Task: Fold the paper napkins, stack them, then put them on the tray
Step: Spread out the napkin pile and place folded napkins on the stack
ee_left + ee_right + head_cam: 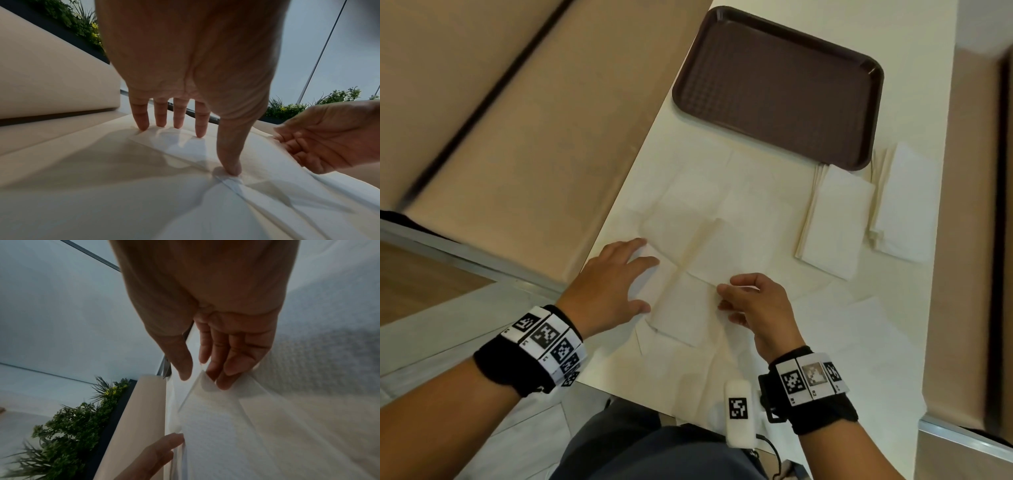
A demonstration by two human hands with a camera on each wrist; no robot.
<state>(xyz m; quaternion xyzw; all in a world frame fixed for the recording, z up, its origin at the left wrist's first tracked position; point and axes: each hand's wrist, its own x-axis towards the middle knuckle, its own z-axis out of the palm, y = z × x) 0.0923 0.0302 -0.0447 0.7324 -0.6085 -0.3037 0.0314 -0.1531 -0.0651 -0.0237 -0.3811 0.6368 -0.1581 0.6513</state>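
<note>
Napkin (681, 305) pressed flat by spread left hand (609, 287); its edge pinched by right hand (753, 305). Brown tray (777, 85) far, holding nothing.

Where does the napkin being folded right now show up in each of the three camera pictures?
Head: napkin at lower centre, between both hands.
Left wrist: under the left hand's fingertips, middle of the picture.
Right wrist: lower centre, its edge lifted by the right hand.
Shared landmark: the left hand.
</note>
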